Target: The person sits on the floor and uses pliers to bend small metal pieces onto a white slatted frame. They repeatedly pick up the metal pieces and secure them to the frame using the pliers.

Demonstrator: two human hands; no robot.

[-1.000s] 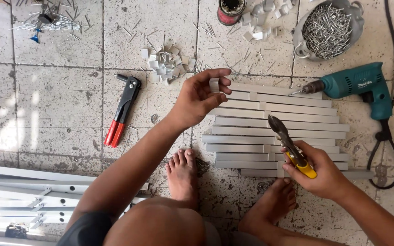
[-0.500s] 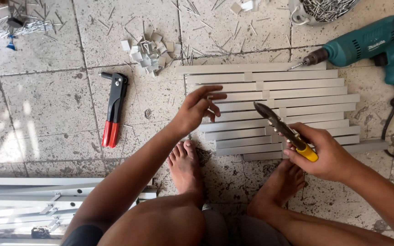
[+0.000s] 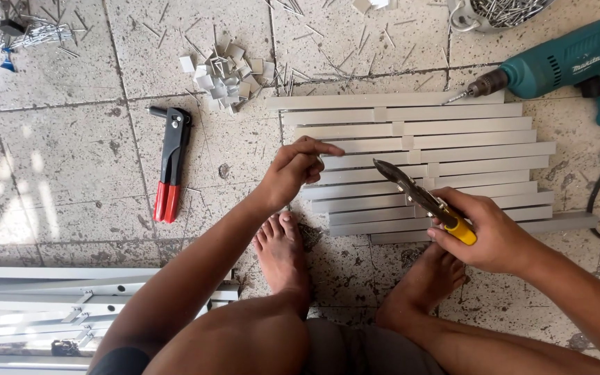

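My left hand (image 3: pixel 293 170) rests at the left ends of a row of grey metal strips (image 3: pixel 453 149) laid side by side on the tiled floor, index finger stretched over one strip; whether it pinches anything I cannot tell. My right hand (image 3: pixel 491 236) grips yellow-handled tin snips (image 3: pixel 421 198), blades shut and pointing up-left above the strips. My bare feet (image 3: pixel 282 253) stand just below the strips.
A red-handled rivet tool (image 3: pixel 170 163) lies left of my left hand. A teal electric drill (image 3: pixel 571 66) lies at top right, its bit touching the top strip. Small metal clips (image 3: pixel 227 73) are piled above. A bowl of rivets (image 3: pixel 501 12) and aluminium frames (image 3: pixel 50 312) border the area.
My left hand has come down from a raised position near the top strips to the strips' left ends. The view has shifted upward, and the snips stay in my right hand.
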